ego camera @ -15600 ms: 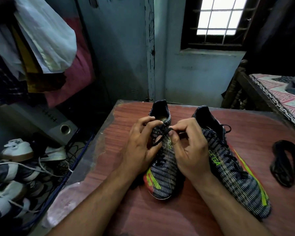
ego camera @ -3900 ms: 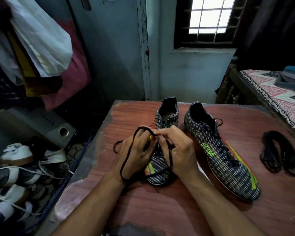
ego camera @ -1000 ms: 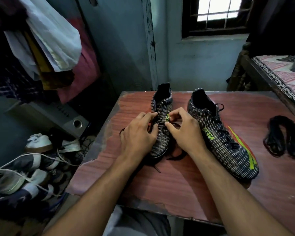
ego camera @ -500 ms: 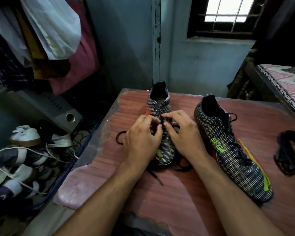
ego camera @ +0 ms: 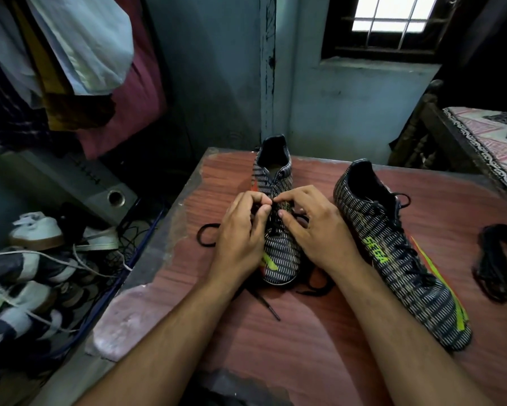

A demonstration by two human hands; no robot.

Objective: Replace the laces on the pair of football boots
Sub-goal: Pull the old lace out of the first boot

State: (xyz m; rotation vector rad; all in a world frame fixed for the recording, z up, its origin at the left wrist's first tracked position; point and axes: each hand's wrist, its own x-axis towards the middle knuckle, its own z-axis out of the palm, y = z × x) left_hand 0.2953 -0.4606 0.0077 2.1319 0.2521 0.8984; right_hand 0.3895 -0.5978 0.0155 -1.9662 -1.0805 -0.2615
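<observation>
Working the old lace [ego camera: 271, 227] out of the left boot [ego camera: 277, 247], near the middle of the table [ego camera: 319, 332].

Both my hands are at the eyelets of this boot: my left hand [ego camera: 240, 238] has its fingers curled and pinches the lace at the tongue, and my right hand [ego camera: 319, 230] is beside it with thumb and forefinger closed on the same lace, the other fingers lying on the boot's side. Loose loops of the lace lie on the table to the left of the boot and in front of its toe. The second boot [ego camera: 398, 253], to the right of the first, is laced, and farther right lies a bundle of black laces [ego camera: 501, 262]. I think the risk is a snag: if I pull too hard, the lace can jam in an eyelet or drag the boot across the table, because nothing holds it down.
</observation>
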